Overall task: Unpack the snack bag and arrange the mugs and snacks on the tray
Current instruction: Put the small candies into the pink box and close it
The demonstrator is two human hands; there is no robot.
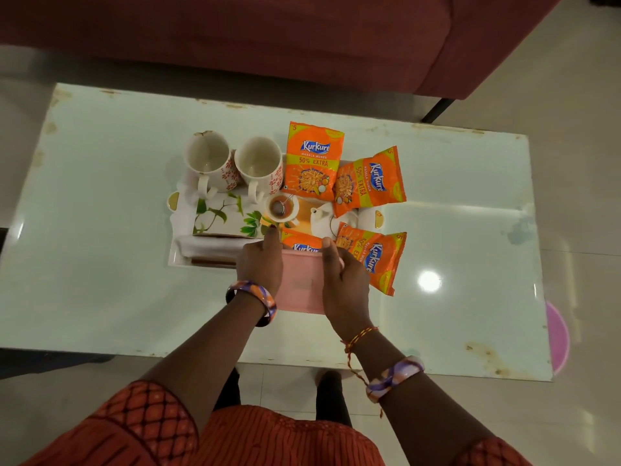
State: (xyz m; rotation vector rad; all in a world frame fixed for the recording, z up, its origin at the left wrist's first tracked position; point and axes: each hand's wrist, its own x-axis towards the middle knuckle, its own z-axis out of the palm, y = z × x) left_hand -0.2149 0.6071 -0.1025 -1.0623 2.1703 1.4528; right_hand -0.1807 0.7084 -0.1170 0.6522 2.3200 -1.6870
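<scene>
Centrally, a pink bag (pixel 300 284) was held at the near edge of the tray (pixel 174 260), gripped on its left side by the left hand (pixel 258 260) and on its right side by the right hand (pixel 344 280), fingers closed on its rim. One orange snack packet (pixel 300 242) was seen sticking out of its mouth. Three further packets were laid on the tray's right part: far (pixel 314 159), middle (pixel 371 179), near (pixel 374 258). Two mugs (pixel 210 161) (pixel 260 164) were stood upright at the far left. The tray was set on a white table (pixel 100 230).
</scene>
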